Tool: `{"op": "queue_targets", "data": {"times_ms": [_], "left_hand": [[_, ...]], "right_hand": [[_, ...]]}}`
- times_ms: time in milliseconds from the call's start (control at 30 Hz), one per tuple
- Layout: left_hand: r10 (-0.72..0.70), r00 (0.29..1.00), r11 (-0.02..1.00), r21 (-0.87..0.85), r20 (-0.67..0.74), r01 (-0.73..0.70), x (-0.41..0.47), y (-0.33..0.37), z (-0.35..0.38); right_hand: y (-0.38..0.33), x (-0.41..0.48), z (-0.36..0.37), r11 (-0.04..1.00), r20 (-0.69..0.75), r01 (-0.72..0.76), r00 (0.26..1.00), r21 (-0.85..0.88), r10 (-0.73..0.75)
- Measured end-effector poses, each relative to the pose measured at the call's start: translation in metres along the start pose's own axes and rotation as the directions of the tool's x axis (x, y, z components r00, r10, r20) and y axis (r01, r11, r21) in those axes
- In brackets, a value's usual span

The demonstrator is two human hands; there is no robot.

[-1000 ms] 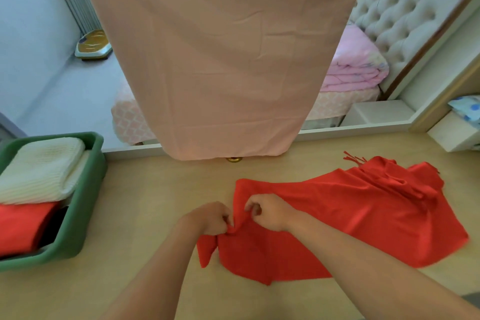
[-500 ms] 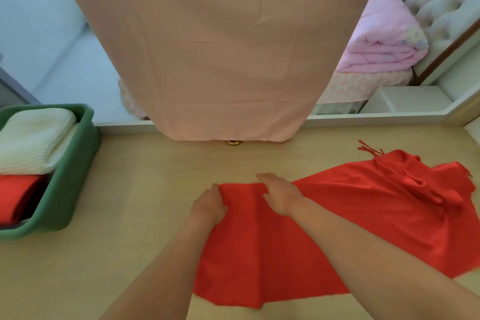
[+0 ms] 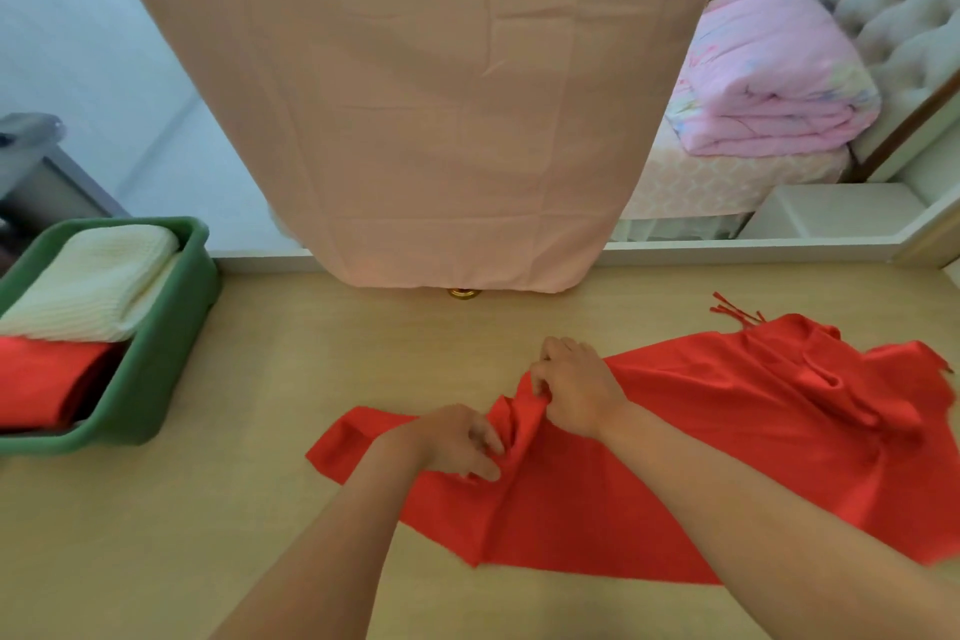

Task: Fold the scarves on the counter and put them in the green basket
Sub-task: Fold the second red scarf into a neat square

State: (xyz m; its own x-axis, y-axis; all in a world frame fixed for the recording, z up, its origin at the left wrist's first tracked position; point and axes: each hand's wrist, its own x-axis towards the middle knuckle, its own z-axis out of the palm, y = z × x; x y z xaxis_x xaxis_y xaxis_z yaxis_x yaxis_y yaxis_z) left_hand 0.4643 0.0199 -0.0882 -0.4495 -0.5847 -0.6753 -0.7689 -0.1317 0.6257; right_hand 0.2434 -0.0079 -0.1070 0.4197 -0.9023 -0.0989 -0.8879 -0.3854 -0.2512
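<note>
A red scarf (image 3: 727,437) lies spread over the wooden counter (image 3: 260,525), its fringed end bunched at the right. My left hand (image 3: 457,442) and my right hand (image 3: 576,390) meet near the scarf's left end, and both pinch a raised ridge of the red cloth between them. The green basket (image 3: 156,369) stands at the left edge of the counter. It holds a folded cream knitted scarf (image 3: 93,281) and a folded red scarf (image 3: 41,379).
A pink cloth (image 3: 415,94) hangs over the mirror behind the counter, its hem close to the counter top. A small gold knob (image 3: 464,293) shows under that hem. Mirror reflects a bed with a pink quilt (image 3: 769,83).
Half a second ago both hands lay flat on the scarf's left end; now they have gathered the cloth into a ridge and pinch it. The scarf's left edge has shifted left.
</note>
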Motion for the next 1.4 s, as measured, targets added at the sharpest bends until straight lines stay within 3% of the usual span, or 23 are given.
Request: {"op": "queue_targets", "data": {"times_ms": [67,133,233,300,433,500,567,633,733,833,900,933,967,1033,1100,1167,1200,1267,1367,1400], "left_hand": [[-0.079,0.994,0.997,0.017,0.074,0.078,-0.003,0.000,0.008],[-0.065,0.990,0.996,0.047,-0.129,0.071,0.004,-0.002,0.016],[0.053,0.859,0.989,0.143,-0.509,0.024,0.017,-0.005,0.030],[0.109,0.863,0.987,0.157,-0.494,-0.035,0.023,-0.001,0.043],[0.045,0.934,0.937,0.338,-0.355,0.083,0.033,0.014,0.065],[0.072,0.925,0.898,0.428,-0.373,0.103,0.037,0.014,0.069],[0.107,0.887,0.907,0.410,-0.450,0.098,0.036,0.012,0.070],[0.141,0.793,0.944,0.322,-0.593,0.073,0.030,0.008,0.069],[0.136,0.569,0.978,0.203,-0.811,0.056,0.011,0.006,0.054],[-0.051,0.342,0.997,-0.029,-0.938,0.069,-0.014,0.006,0.031],[-0.137,0.265,0.989,-0.117,-0.954,0.090,-0.027,0.001,0.016],[-0.120,0.275,0.990,-0.096,-0.954,0.100,-0.033,-0.002,0.009],[-0.070,0.333,0.995,-0.043,-0.940,0.088,-0.038,-0.005,0.003],[0.081,0.521,0.994,0.104,-0.850,0.015,-0.045,-0.015,-0.012],[0.130,0.697,0.980,0.198,-0.705,0.018,-0.052,-0.022,-0.028],[0.085,0.774,0.958,0.266,-0.628,0.110,-0.059,-0.027,-0.044],[0.046,0.767,0.947,0.272,-0.640,0.170,-0.060,-0.028,-0.053],[-0.005,0.673,0.954,0.198,-0.740,0.224,-0.060,-0.025,-0.070],[0.015,0.474,1.000,0.004,-0.880,-0.024,-0.047,-0.012,-0.087],[0.044,0.448,0.993,-0.009,-0.893,-0.116,-0.042,-0.009,-0.088]], "right_hand": [[0.005,-0.015,0.004,0.997,0.080,0.071,0.994,-0.025,-0.069],[0.009,-0.030,0.010,0.994,0.250,0.105,0.964,-0.022,-0.096],[0.011,-0.047,0.020,0.994,0.444,-0.016,0.896,0.108,-0.034],[0.015,-0.052,0.028,0.972,0.435,-0.126,0.900,0.197,0.029],[0.026,-0.054,0.034,0.964,0.268,-0.173,0.957,0.204,0.115],[0.027,-0.053,0.035,0.972,0.299,-0.159,0.949,0.175,0.102],[0.026,-0.052,0.037,0.982,0.347,-0.134,0.935,0.132,0.081],[0.024,-0.050,0.039,0.985,0.346,-0.124,0.935,0.119,0.076],[0.022,-0.047,0.038,0.987,0.283,-0.124,0.955,0.102,0.091],[0.017,-0.042,0.033,0.984,0.209,-0.127,0.973,0.122,0.099],[0.010,-0.034,0.026,0.978,0.130,-0.136,0.985,0.160,0.116],[0.005,-0.028,0.021,0.972,0.078,-0.151,0.987,0.180,0.139],[0.000,-0.022,0.016,0.967,0.025,-0.172,0.985,0.189,0.170],[-0.009,-0.008,0.004,0.955,-0.070,-0.237,0.965,0.180,0.253],[-0.015,0.006,-0.008,0.927,-0.138,-0.325,0.926,0.189,0.353],[-0.016,0.020,-0.017,0.887,-0.147,-0.387,0.891,0.253,0.430],[-0.017,0.029,-0.020,0.866,-0.130,-0.406,0.880,0.292,0.457],[-0.019,0.044,-0.024,0.826,-0.100,-0.413,0.871,0.384,0.482],[-0.022,0.063,-0.027,0.754,-0.117,-0.392,0.846,0.527,0.521],[-0.022,0.067,-0.027,0.731,-0.121,-0.388,0.835,0.562,0.537]]}}
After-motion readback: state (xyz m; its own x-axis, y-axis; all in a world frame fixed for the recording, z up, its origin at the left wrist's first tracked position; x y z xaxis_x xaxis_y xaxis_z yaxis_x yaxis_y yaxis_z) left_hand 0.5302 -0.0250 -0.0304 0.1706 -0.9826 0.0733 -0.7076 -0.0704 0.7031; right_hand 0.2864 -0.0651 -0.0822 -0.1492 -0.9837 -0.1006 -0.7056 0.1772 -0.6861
